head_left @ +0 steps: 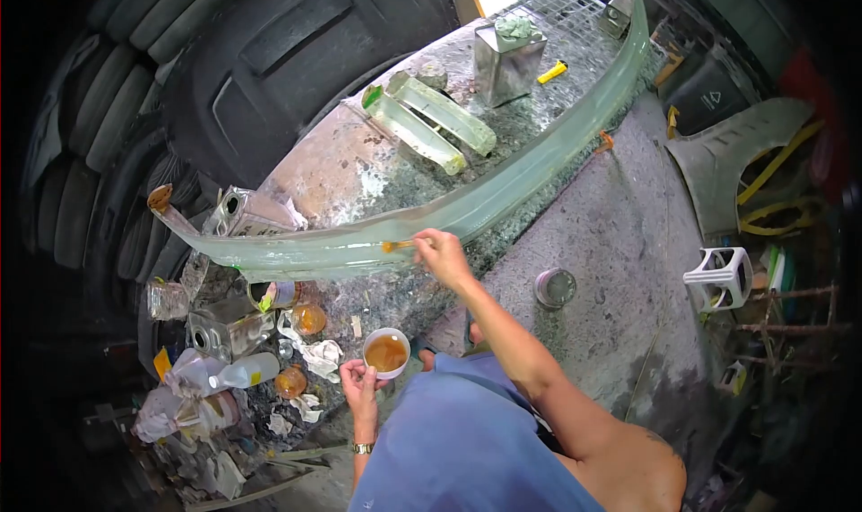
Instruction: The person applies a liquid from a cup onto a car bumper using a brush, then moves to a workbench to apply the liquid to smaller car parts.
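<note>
My right hand (pixel 440 256) is closed round the handle of a small brush (pixel 395 245), whose orange-brown tip rests on or just over a long, curved, pale green glossy strip (pixel 332 250). That strip sweeps across the workbench from the left up to the top right. Lower down, my left hand (pixel 360 384) holds a white cup (pixel 387 353) by its side, with amber liquid inside. Crumpled white paper (pixel 321 357) lies just left of the cup.
Two pale green channel pieces (pixel 422 121), a square metal can (pixel 509 61) and a yellow cutter (pixel 553 72) lie beyond the strip. Cans, jars and a plastic bottle (pixel 251 370) crowd the left. A round tin (pixel 555 288) and white stool (pixel 721 277) stand right.
</note>
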A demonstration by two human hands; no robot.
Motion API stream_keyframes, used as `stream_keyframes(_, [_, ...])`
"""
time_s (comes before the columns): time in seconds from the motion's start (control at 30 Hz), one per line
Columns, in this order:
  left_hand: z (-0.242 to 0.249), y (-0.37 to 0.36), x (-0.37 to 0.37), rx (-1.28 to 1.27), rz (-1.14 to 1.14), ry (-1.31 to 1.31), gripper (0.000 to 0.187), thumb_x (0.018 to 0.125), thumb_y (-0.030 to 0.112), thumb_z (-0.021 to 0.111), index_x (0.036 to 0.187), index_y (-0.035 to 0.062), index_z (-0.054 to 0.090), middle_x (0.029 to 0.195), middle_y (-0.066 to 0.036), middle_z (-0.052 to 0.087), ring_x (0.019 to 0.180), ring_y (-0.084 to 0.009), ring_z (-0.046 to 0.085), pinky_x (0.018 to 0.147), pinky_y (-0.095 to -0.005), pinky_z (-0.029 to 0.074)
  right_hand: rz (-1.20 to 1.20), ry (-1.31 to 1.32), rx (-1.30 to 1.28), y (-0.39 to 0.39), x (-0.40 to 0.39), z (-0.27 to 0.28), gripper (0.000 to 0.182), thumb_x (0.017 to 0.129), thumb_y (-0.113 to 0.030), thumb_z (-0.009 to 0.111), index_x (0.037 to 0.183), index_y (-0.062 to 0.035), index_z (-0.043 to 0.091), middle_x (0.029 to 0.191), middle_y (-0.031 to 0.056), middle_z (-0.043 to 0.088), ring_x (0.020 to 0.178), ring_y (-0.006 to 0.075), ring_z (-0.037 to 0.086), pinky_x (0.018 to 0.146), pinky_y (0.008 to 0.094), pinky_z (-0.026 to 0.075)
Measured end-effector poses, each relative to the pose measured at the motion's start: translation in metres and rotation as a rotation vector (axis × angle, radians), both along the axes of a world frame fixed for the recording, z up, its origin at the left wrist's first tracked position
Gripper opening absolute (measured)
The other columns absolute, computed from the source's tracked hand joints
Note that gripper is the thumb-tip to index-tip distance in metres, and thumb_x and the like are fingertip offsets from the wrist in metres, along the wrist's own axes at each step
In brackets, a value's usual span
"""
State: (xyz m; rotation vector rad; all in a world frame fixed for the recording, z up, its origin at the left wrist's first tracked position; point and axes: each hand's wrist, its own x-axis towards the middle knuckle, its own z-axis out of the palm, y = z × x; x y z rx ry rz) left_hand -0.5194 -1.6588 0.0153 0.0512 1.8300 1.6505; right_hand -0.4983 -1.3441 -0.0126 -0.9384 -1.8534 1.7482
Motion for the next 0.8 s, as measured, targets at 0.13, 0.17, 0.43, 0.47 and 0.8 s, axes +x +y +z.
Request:
stream_keyframes(0.13, [0.005, 0.003, 0.006, -0.014, 0.026, 0.044, 0.036, 0.091, 0.027, 0.063, 0.113, 0.0070, 0.043, 0.092, -0.002, 0.052, 0.079, -0.0096, 0.058, 0.065, -0.0263, 0.057, -0.164, -0.112, -0.017, 0.036, 0.041, -0.050, 0.020, 0.091, -0.016, 0.057, 0.100, 0.0012, 0.065, 0.063, 0.0043, 0.066, 0.048, 0.0098, 0.055, 0.047, 0.0272, 0.044])
stream_keyframes(0.17, [0.003, 0.000, 0.007, -0.014, 0.029, 0.041, 0.036, 0.091, 0.027, 0.063, 0.113, 0.0070, 0.043, 0.092, -0.002, 0.052, 0.079, -0.0096, 0.058, 0.065, -0.0263, 0.057, -0.161, -0.115, -0.016, 0.039, 0.049, -0.054, 0.020, 0.091, -0.016, 0.057, 0.100, 0.0012, 0.065, 0.063, 0.0043, 0.066, 0.048, 0.0098, 0.055, 0.047, 0.0272, 0.044])
stream_keyframes(0.43, [-0.001, -0.007, 0.004, 0.031, 0.043, -0.031, 0.036, 0.090, 0.020, 0.065, 0.113, 0.0054, 0.041, 0.096, -0.003, 0.045, 0.080, -0.0106, 0.056, 0.064, -0.0273, 0.057, -0.126, -0.318, 0.538, -0.025, 0.026, -0.016, 0.013, 0.092, -0.014, 0.054, 0.103, -0.0077, 0.059, 0.079, 0.0218, 0.065, 0.076, 0.0414, 0.063, 0.066, 0.0492, 0.050])
stream_keyframes(0.47, [-0.001, -0.006, 0.004, 0.029, 0.041, -0.031, 0.036, 0.090, 0.020, 0.065, 0.113, 0.0054, 0.041, 0.096, -0.003, 0.045, 0.080, -0.0106, 0.056, 0.064, -0.0273, 0.057, -0.127, -0.249, 0.538, -0.038, 0.017, -0.010, 0.014, 0.093, -0.013, 0.053, 0.104, -0.0058, 0.059, 0.079, 0.0228, 0.064, 0.078, 0.0420, 0.063, 0.067, 0.0499, 0.050])
stream_keyframes(0.8, [0.004, 0.009, 0.003, -0.005, 0.016, 0.014, 0.036, 0.090, 0.025, 0.065, 0.113, 0.0069, 0.043, 0.095, -0.002, 0.049, 0.080, -0.0094, 0.056, 0.065, -0.0262, 0.056, -0.011, -0.025, 0.056, 0.013, 0.017, -0.031, 0.020, 0.093, -0.016, 0.054, 0.099, -0.0006, 0.065, 0.065, 0.0050, 0.066, 0.055, 0.0110, 0.056, 0.053, 0.0279, 0.045])
